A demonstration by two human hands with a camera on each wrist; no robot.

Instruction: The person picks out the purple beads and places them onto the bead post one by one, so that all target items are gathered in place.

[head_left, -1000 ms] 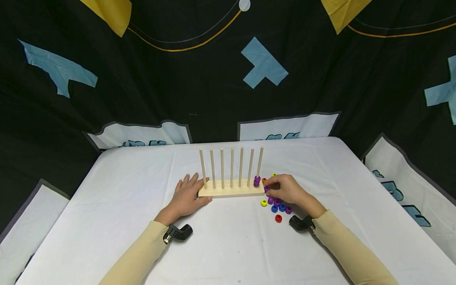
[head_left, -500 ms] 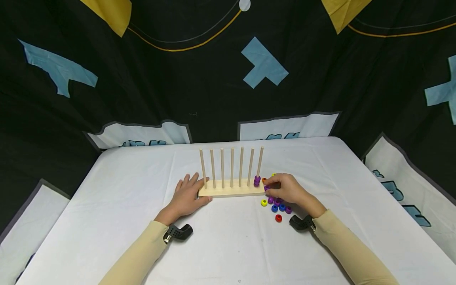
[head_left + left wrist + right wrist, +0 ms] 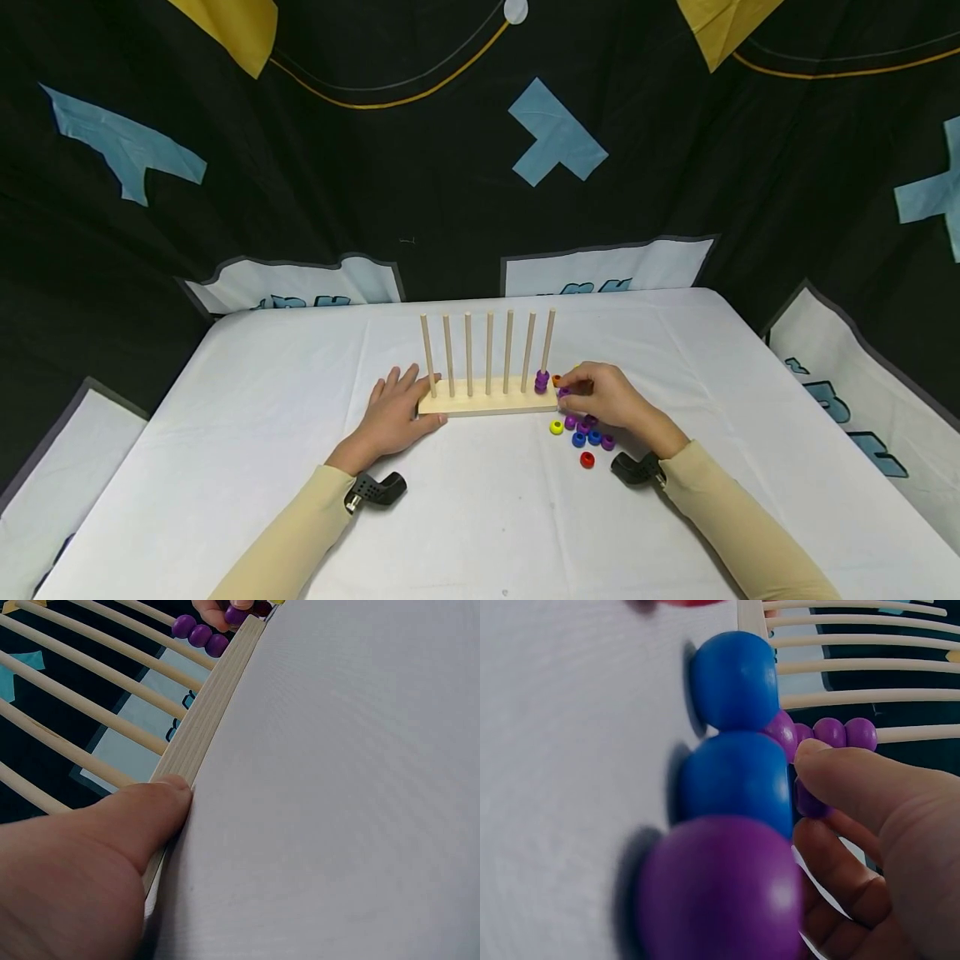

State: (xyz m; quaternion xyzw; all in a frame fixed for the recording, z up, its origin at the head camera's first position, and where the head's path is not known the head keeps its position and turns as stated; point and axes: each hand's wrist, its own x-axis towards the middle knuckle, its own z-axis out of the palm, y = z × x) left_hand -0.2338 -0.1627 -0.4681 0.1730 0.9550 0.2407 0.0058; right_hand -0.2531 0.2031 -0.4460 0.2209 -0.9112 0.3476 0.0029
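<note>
My left hand (image 3: 393,414) lies at the left end of a wooden peg rack (image 3: 487,404), fingers spread and straight. Its thumb presses along the front edge of the base, as the left wrist view shows. Three purple beads (image 3: 199,635) are stacked on the rightmost peg. Just beyond the rack's right end, my right hand (image 3: 603,395) pinches another purple bead (image 3: 811,799) between thumb and fingers, partly covering it. Close by that hand, two blue beads (image 3: 735,681) and a purple bead (image 3: 720,892) lie on the table in the right wrist view.
More loose beads lie on the white tablecloth (image 3: 480,508), among them a yellow bead (image 3: 556,427), a red bead (image 3: 587,460) and an orange bead (image 3: 557,380) behind the fingers. A black curtain (image 3: 420,183) hangs behind the table.
My right hand has risen slightly with the purple bead pinched in its fingers. The left hand, the rack and the loose beads have stayed put.
</note>
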